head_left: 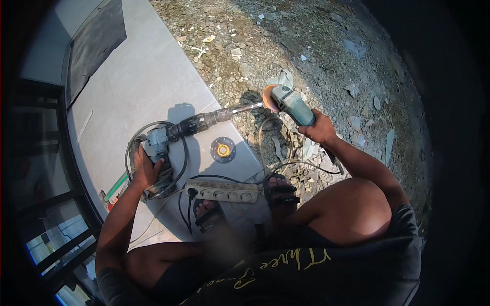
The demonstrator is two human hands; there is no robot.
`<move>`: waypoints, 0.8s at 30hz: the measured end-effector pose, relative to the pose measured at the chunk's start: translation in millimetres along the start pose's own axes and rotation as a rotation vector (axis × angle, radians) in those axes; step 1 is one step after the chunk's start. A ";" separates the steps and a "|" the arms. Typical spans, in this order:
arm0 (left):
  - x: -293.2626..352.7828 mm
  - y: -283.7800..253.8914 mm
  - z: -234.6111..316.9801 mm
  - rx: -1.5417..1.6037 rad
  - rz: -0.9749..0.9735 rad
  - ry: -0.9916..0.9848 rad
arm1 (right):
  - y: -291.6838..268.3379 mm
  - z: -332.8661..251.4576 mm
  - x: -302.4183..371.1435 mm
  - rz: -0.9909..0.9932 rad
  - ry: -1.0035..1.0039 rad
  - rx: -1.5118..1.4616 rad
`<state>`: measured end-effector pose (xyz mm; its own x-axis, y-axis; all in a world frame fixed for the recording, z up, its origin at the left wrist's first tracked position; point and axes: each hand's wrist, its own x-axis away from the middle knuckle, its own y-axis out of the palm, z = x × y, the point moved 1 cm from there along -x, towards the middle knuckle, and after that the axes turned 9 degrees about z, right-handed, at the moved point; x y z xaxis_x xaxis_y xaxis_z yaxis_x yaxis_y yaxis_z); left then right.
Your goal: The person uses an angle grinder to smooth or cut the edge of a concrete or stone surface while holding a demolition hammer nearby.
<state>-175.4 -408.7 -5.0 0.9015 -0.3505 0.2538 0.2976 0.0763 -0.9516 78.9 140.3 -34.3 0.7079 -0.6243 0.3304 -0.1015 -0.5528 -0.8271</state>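
My right hand (pixel 320 128) is wrapped around the body of a green angle grinder (pixel 300 109), held out over the rubble. The grinder's orange disc (pixel 269 98) meets or comes very near the tip of a metal chisel bit (pixel 247 108); I cannot tell which. That bit sticks out of the black front end of a rotary hammer (pixel 194 124), which lies across the tiled slab and points right past its edge. My left hand (pixel 146 169) grips the rear of the hammer's grey, dusty body, with some fingers hidden beneath.
A dusty power strip (pixel 222 192) with one black plug (pixel 192 192) lies by my sandalled feet. Near it, a round disc with a yellow centre (pixel 223 150) rests on the tiles (pixel 148 66). Cables (pixel 301 162) loop around. Broken stones (pixel 352 89) cover the ground to the right.
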 end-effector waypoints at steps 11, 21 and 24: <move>-0.8 4.4 -4.6 -0.027 0.033 0.034 | -0.1 2.8 1.6 0.006 -0.006 -0.001; -0.8 5.2 -7.3 -0.036 0.024 0.009 | 3.7 5.4 -0.7 0.018 -0.017 -0.019; -0.5 0.6 0.7 -0.016 -0.001 -0.010 | 1.1 2.8 0.8 0.022 0.003 0.016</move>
<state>-175.4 -407.8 -5.7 0.9045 -0.3408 0.2564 0.2934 0.0610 -0.9540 81.3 140.7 -36.1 0.7038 -0.6378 0.3129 -0.1058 -0.5296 -0.8416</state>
